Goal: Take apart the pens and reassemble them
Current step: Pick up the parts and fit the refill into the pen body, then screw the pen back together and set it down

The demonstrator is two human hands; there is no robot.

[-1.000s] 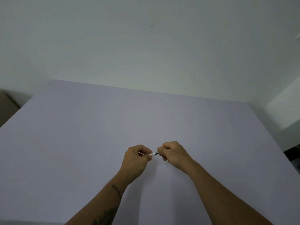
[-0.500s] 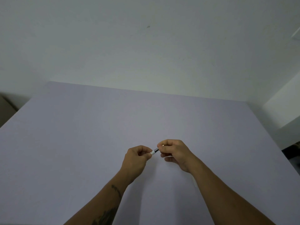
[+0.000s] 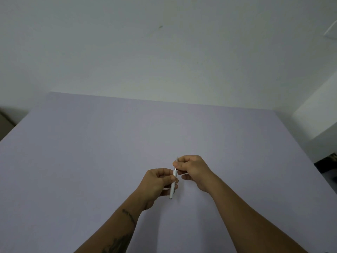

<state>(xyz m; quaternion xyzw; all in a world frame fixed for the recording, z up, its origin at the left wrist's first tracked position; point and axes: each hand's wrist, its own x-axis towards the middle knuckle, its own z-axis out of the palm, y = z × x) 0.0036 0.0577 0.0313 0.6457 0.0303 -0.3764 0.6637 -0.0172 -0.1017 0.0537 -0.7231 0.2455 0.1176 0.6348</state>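
Observation:
A slim white pen (image 3: 173, 181) with a dark tip section stands nearly upright between my hands, above the lilac table (image 3: 91, 161). My left hand (image 3: 158, 182) pinches the white barrel near its middle, and the lower end pokes out below the fingers. My right hand (image 3: 193, 168) pinches the pen's upper grey tip section between thumb and forefinger. The very top of the pen shows just above that hand's fingers.
A plain pale wall stands behind the table's far edge. At the left a brown object (image 3: 5, 123) sits beyond the table's edge. Dark items (image 3: 328, 161) lie past the right edge.
The pen has turned from lying sideways between my fists to standing nearly upright, and more of its white barrel now shows. My right hand has risen and my left has dropped slightly.

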